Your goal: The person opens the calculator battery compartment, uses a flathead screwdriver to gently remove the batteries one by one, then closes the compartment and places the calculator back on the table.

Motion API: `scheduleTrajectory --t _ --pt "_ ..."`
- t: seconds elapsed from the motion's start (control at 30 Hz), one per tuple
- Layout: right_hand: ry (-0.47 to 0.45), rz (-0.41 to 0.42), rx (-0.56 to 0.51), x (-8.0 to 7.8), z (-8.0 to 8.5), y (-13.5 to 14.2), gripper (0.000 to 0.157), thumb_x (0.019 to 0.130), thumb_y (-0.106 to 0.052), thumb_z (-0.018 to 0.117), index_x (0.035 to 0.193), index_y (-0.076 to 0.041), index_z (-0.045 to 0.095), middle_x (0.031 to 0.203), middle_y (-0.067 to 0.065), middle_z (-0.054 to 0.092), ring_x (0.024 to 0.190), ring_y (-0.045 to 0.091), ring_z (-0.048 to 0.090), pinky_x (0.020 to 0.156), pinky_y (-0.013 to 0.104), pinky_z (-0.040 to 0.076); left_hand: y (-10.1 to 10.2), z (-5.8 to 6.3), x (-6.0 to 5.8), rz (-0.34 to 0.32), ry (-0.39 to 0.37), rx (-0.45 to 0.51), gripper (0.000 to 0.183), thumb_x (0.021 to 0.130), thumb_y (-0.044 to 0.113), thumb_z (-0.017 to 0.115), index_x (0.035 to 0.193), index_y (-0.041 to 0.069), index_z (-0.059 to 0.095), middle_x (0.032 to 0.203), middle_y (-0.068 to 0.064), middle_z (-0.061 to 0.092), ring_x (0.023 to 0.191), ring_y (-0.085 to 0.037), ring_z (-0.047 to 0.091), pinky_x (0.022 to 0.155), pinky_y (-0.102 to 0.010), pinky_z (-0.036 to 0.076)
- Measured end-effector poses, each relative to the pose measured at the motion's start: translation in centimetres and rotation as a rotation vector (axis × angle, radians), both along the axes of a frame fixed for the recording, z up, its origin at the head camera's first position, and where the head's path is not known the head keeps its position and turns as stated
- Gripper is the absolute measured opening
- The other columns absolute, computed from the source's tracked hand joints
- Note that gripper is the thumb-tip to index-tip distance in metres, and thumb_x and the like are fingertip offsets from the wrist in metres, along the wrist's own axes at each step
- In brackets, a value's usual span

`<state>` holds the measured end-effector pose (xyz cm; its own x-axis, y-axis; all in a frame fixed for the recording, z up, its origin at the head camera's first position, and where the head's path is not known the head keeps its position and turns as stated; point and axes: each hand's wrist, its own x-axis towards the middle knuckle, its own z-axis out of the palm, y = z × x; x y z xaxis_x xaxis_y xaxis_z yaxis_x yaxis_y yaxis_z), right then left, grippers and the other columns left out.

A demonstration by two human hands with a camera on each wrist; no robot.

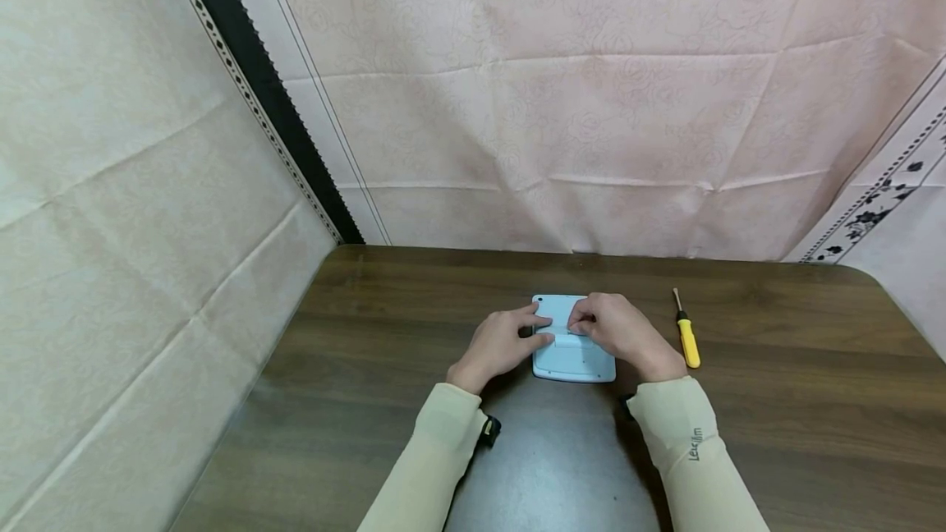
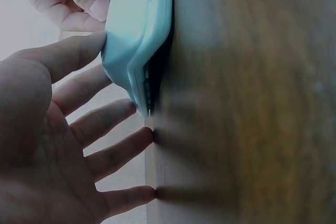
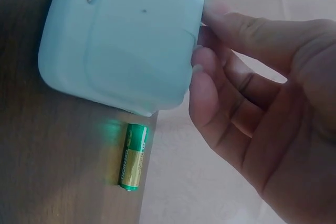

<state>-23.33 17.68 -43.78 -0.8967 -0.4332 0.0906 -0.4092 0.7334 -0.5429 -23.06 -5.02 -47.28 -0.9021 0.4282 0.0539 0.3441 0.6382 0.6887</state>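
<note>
A light blue plastic device point(image 1: 572, 364) lies with its screwed side up on the table. Straight fingers of my left hand point(image 1: 504, 341) steady its left side, thumb and index finger resting on the raised back; the other fingers spread along the edge and tabletop in the left wrist view. My right hand point(image 1: 619, 328) has its fingers bent, thumb and fingertips together at the middle of the device's back; I cannot tell whether they pinch something small. Beside the device, a green and gold battery point(image 3: 134, 157) lies on the table in the right wrist view, hidden in the head view.
A screwdriver point(image 1: 688, 339) with a yellow handle lies right of my right hand, its tip pointing to the far edge. The brown wooden table point(image 1: 399, 302) has rounded far corners. Pale patterned cloth point(image 1: 591, 121) hangs behind it, with more cloth at the left.
</note>
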Motion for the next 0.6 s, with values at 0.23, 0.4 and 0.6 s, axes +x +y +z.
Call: scheduleTrajectory --t 0.23,0.4,0.6 --pt "-0.019 -0.038 0.021 0.14 0.08 -0.09 0.006 0.097 0.000 0.076 0.094 -0.005 0.079 0.091 0.004 0.069 0.080 0.021 0.059 0.077 0.043 0.057 0.08 -0.08 0.03 0.008 0.002 -0.010 0.036 0.105 0.036 0.070 0.136 0.019 0.075 0.158 -0.006 0.054 0.146 -0.028 0.049 0.116 -0.048 0.043" --pt "-0.022 -0.059 0.024 0.07 -0.13 -0.02 0.006 0.096 -0.002 0.077 0.092 -0.005 0.079 0.090 0.004 0.067 0.079 0.022 0.059 0.075 0.042 0.056 0.21 -0.14 0.00 0.015 0.011 -0.021 0.039 0.103 0.039 0.073 0.136 0.019 0.076 0.157 -0.007 0.054 0.145 -0.028 0.050 0.116 -0.049 0.043" --pt "-0.030 -0.073 0.010 -0.20 -0.48 0.18 0.007 0.097 -0.002 0.077 0.092 -0.007 0.079 0.091 0.004 0.068 0.080 0.022 0.059 0.076 0.041 0.055 0.29 -0.15 0.07 0.017 0.025 -0.019 0.037 0.102 0.036 0.075 0.134 0.018 0.077 0.156 -0.008 0.055 0.144 -0.029 0.051 0.115 -0.050 0.044"
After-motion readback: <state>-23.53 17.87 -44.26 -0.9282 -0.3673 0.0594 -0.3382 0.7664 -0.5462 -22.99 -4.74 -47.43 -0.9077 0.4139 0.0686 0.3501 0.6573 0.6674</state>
